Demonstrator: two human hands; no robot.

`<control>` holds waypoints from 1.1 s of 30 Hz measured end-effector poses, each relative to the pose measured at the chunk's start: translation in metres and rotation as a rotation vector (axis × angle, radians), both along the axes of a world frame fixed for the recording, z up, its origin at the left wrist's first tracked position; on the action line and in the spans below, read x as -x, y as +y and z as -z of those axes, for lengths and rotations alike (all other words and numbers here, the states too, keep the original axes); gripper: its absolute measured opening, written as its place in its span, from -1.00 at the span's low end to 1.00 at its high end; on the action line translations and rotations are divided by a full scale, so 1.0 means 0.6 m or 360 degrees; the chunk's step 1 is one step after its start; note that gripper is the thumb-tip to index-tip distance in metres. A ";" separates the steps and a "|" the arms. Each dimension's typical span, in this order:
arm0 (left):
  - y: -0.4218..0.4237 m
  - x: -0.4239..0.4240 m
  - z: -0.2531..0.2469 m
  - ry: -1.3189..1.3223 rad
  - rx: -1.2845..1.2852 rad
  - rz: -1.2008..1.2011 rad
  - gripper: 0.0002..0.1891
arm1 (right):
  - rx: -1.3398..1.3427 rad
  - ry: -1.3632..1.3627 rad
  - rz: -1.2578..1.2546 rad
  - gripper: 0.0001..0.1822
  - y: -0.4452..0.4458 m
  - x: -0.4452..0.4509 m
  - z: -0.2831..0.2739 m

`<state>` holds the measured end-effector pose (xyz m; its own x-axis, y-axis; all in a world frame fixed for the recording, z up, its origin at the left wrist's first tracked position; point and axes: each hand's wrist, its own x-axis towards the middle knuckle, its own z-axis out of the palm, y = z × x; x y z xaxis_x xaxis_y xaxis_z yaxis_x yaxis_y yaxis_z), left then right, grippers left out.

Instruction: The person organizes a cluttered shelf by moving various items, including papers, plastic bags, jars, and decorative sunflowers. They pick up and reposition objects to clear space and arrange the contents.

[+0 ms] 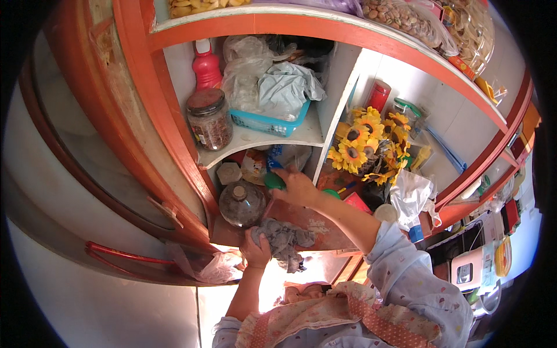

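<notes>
My left hand [256, 249] grips a crumpled grey cloth [283, 235] at the front edge of the wooden cabinet counter [322, 224]. Just behind it stands a round, dark-filled glass bottle [242, 203] with a stopper; the cloth lies against its lower side. My right hand [300, 189] reaches into the lower left compartment, fingers on a round green lid [275, 180]. Whatever is under that lid is hidden by the hand. Beyond the fingers are a blue printed plastic bag [275, 155], a printed packet [253, 166] and a pale faceted lid [229, 173].
Above, a shelf [256, 140] holds a dark-lidded jar [209, 119], a pink bottle [206, 67] and a blue basket [270, 123] of plastic bags. Artificial sunflowers [357, 139], a red canister [378, 95] and a white plastic bag [411, 193] stand right of the divider [341, 108].
</notes>
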<state>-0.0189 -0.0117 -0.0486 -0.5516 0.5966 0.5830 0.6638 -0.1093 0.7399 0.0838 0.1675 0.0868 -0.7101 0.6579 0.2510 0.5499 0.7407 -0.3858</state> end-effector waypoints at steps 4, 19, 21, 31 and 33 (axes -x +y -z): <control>0.004 0.000 -0.001 0.0000 -0.0032 0.0035 -0.67 | 0.0102 0.0172 0.0118 -0.26 0.043 0.073 -0.014; 0.006 0.004 0.010 0.0038 -0.0015 0.0065 -0.68 | -0.0063 0.0074 0.0175 -0.14 0.152 0.160 0.142; 0.003 0.003 0.007 -0.0026 0.0056 0.0065 -0.68 | 0.0124 0.0020 0.0024 -0.15 0.134 0.126 0.100; 0.003 0.009 0.013 0.0037 -0.0042 0.0034 -0.69 | -0.0296 -0.0734 -0.0226 -0.49 -0.010 -0.180 -0.051; 0.007 0.006 0.012 0.0035 -0.0069 0.0028 -0.69 | -0.0449 -0.0827 -0.0061 -0.38 -0.008 -0.201 -0.021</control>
